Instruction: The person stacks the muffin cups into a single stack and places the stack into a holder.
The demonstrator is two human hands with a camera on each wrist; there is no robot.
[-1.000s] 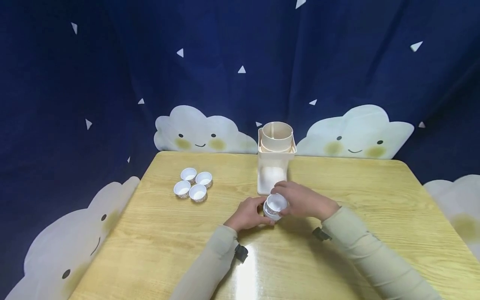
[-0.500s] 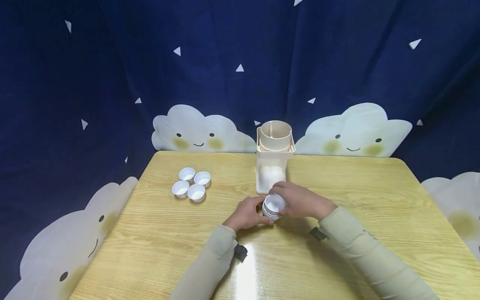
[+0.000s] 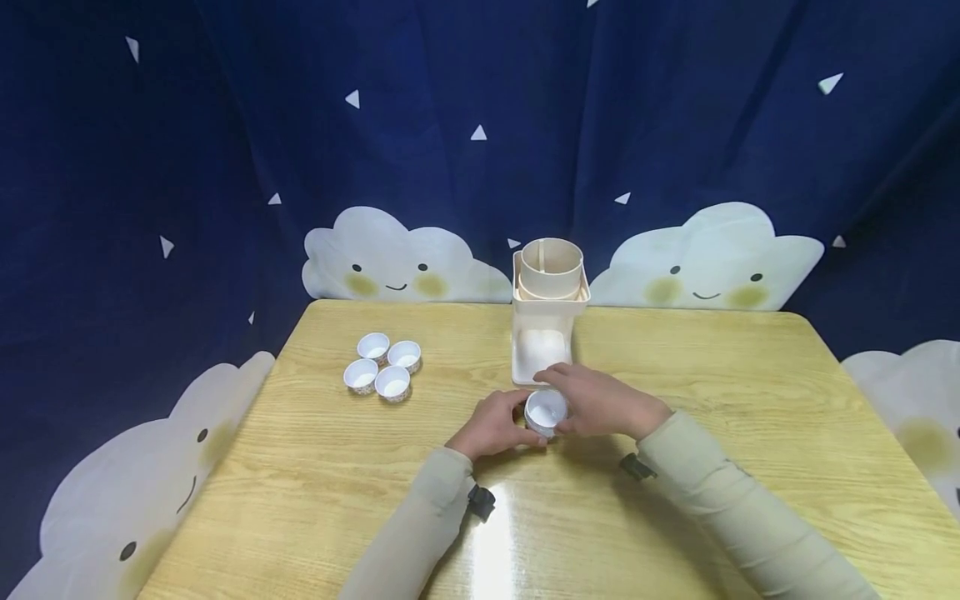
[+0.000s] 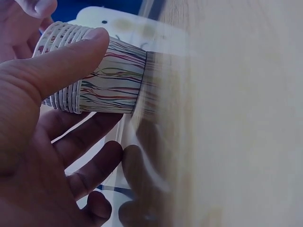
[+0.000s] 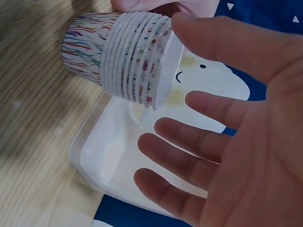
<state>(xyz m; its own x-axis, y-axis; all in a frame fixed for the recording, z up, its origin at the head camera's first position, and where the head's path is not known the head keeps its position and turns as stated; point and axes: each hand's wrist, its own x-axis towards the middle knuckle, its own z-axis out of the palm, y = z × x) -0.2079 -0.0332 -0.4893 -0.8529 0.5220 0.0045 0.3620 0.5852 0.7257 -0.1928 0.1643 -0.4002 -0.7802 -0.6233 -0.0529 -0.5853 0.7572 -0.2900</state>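
Note:
Upright on the table in front of a cream-coloured stand, a stack of nested paper cups (image 4: 111, 78) shows coloured wavy lines on its lowest cup and floral print near its white rims. My left hand (image 3: 491, 427) grips the stack from its left side, thumb (image 4: 71, 61) along the near side and fingers behind. My right hand (image 3: 600, 404) is at the right of the top cup (image 3: 546, 408), its thumb (image 5: 208, 42) right at the rim. Its other fingers (image 5: 184, 156) are extended, apart from the stack in the right wrist view.
The cream stand (image 3: 542, 354) has a round holder (image 3: 552, 271) on top and stands at the table's back middle. To the left, several single paper cups (image 3: 392, 383) sit grouped together on the wooden table (image 3: 300, 500). A blue curtain (image 3: 420, 158) hangs behind.
The top cup in my right hand has gone down into the stack, and its rim now sits close over the others. My left hand has stayed round the stack.

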